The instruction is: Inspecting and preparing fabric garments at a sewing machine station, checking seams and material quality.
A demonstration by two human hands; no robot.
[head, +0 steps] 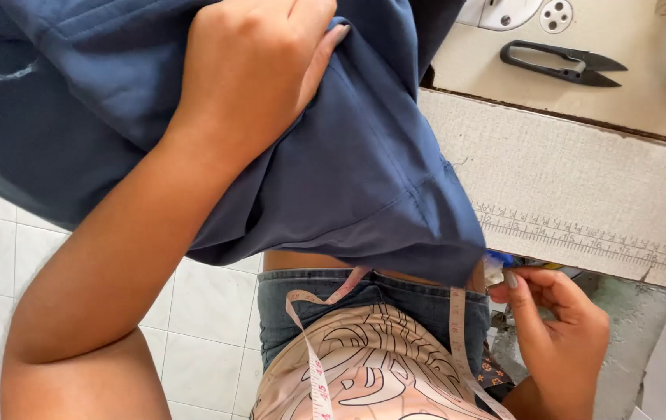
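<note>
Fingers (325, 47) of left hand (251, 74) clutch blue fabric (356, 171); right hand (562, 327) pinches its hem; snips (562, 64) on table (582, 187).

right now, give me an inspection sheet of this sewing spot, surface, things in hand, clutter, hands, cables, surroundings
surface: pale sewing table with a ruler scale marked along its front edge.
job's things: dark blue fabric, bunched and lifted off the table; small white tag at its lower corner.
clutter: black thread snips lying flat on the table top; pink measuring tape draped over the person's front.
grippers: left hand in a closed grip on the fabric; right hand pinching the tag at the corner.
cables: nothing seen.
surroundings: white tiled floor below; part of a sewing machine at the top edge.
</note>
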